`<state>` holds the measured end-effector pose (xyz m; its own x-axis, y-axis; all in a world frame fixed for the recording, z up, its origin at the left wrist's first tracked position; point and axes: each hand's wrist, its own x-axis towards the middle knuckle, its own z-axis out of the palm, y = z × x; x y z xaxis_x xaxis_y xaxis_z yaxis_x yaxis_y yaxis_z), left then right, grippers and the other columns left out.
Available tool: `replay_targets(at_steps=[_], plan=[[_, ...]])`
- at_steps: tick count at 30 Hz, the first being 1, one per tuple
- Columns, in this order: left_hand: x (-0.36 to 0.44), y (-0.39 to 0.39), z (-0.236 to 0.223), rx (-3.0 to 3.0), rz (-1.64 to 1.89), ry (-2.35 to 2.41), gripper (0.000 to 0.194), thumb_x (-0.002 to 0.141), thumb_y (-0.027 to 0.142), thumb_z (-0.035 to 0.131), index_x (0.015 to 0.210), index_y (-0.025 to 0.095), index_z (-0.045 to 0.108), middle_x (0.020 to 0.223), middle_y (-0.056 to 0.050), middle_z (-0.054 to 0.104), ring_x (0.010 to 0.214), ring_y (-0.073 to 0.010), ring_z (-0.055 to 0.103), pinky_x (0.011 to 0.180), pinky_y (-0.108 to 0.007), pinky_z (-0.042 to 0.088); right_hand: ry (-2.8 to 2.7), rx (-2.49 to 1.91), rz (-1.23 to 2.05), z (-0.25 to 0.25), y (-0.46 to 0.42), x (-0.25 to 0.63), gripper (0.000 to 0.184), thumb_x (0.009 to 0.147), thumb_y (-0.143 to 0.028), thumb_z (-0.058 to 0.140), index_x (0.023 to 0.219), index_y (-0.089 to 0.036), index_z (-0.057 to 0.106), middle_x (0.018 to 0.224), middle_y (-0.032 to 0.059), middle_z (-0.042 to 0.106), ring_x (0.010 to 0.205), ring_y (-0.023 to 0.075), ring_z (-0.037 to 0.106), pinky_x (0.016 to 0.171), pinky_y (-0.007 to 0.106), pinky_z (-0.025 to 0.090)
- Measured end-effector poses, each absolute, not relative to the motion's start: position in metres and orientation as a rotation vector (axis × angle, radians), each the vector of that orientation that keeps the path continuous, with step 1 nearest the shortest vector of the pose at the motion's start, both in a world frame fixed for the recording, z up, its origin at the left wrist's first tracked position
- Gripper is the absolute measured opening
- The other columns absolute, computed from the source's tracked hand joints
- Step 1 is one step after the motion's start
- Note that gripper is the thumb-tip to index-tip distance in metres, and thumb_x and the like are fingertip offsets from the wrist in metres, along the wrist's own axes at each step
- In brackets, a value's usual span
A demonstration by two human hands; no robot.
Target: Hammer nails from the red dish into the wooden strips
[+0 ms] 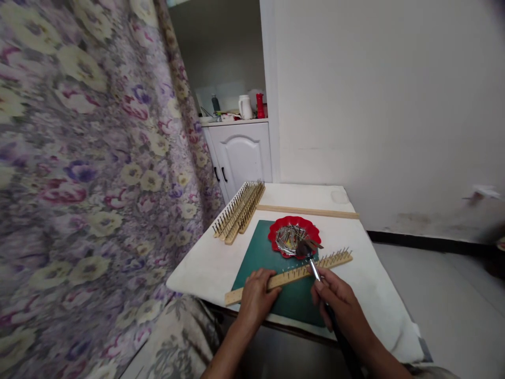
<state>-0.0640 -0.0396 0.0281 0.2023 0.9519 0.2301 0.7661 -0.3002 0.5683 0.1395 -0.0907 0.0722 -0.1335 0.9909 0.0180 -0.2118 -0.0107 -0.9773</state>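
The nail-studded strip (290,277) lay slantwise over a green mat (252,258) on the white-covered tabletop (201,268), in a room with a flowered curtain (87,131) down the left side, a white cabinet (244,152) beyond and a plain pale wall (374,105) ahead to the right. The strip passed beneath the left hand (258,295), its fingers curled down over the wood, and its nailed end reached out past the right hand (335,295). That one was closed round the shaft of a hammer (314,269), whose head hung over the near rim of a red bowl (272,237) of loose nails (288,237). Beyond the left hand sat more studded strips (244,210); a bare slat (307,211) lay past the bowl, farther from both hands.
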Motion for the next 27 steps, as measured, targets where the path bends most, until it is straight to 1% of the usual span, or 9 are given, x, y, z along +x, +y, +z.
replay_targets(at_steps=[3, 7, 13, 18, 20, 23, 27], plan=[[-0.064, -0.043, 0.027, 2.202, 0.710, 1.661, 0.025, 0.072, 0.017, 0.061, 0.097, 0.022, 0.063, 0.096, -0.005, 0.064, 0.094, -0.0224, 0.054, 0.082, -0.032, 0.038, -1.126, -0.984, 1.365, 0.076, -0.090, 0.141, 0.027, 0.089, -0.037, 0.049, 0.109, -0.018, 0.050, 0.063, -0.0064, 0.055, 0.029, 0.0014, 0.039, 0.029, 0.013, 0.022], [-0.057, -0.039, 0.028, 2.219, 0.691, 1.654, 0.024, 0.074, 0.015, 0.058, 0.097, 0.022, 0.063, 0.096, -0.004, 0.063, 0.095, -0.0218, 0.053, 0.082, -0.032, 0.038, -1.102, -0.986, 1.355, 0.077, -0.090, 0.142, 0.026, 0.089, -0.037, 0.049, 0.107, -0.018, 0.050, 0.063, -0.0067, 0.054, 0.029, 0.0015, 0.038, 0.028, 0.012, 0.023], [-0.058, -0.032, 0.032, 2.220, 0.634, 1.604, 0.022, 0.074, 0.019, 0.060, 0.096, 0.022, 0.064, 0.096, -0.005, 0.064, 0.094, -0.0232, 0.054, 0.080, -0.033, 0.038, -1.075, -0.973, 1.375, 0.076, -0.088, 0.143, 0.028, 0.087, -0.040, 0.051, 0.105, -0.019, 0.050, 0.063, -0.0069, 0.053, 0.028, 0.0018, 0.038, 0.028, 0.013, 0.022], [-0.064, -0.017, 0.045, 2.204, 0.763, 1.518, 0.019, 0.081, 0.023, 0.054, 0.097, 0.021, 0.063, 0.097, -0.007, 0.063, 0.095, -0.0230, 0.055, 0.082, -0.034, 0.041, -1.005, -0.978, 1.360, 0.078, -0.087, 0.148, 0.032, 0.085, -0.044, 0.054, 0.105, -0.020, 0.050, 0.063, -0.0062, 0.054, 0.028, 0.0035, 0.038, 0.028, 0.015, 0.024], [-0.062, -0.002, 0.054, 2.241, 0.806, 1.470, 0.017, 0.081, 0.020, 0.052, 0.094, 0.021, 0.064, 0.095, -0.007, 0.063, 0.093, -0.0224, 0.055, 0.082, -0.033, 0.041, -0.982, -0.975, 1.354, 0.078, -0.086, 0.150, 0.033, 0.084, -0.044, 0.055, 0.105, -0.020, 0.051, 0.063, -0.0061, 0.054, 0.028, 0.0034, 0.038, 0.028, 0.015, 0.024], [-0.051, 0.029, 0.066, 2.330, 0.818, 1.363, 0.017, 0.078, 0.015, 0.053, 0.088, 0.021, 0.066, 0.092, -0.006, 0.064, 0.090, -0.0219, 0.056, 0.081, -0.032, 0.040, -0.971, -0.969, 1.356, 0.078, -0.084, 0.150, 0.033, 0.084, -0.043, 0.055, 0.106, -0.019, 0.051, 0.063, -0.0061, 0.055, 0.028, 0.0024, 0.038, 0.028, 0.014, 0.024], [-0.032, 0.068, 0.070, 2.363, 0.772, 1.218, 0.013, 0.070, 0.011, 0.057, 0.070, 0.019, 0.067, 0.078, -0.004, 0.064, 0.078, -0.0205, 0.056, 0.070, -0.029, 0.040, -0.988, -0.969, 1.377, 0.077, -0.081, 0.148, 0.033, 0.085, -0.044, 0.054, 0.107, -0.019, 0.049, 0.063, -0.0064, 0.055, 0.027, 0.0019, 0.039, 0.027, 0.013, 0.022]])
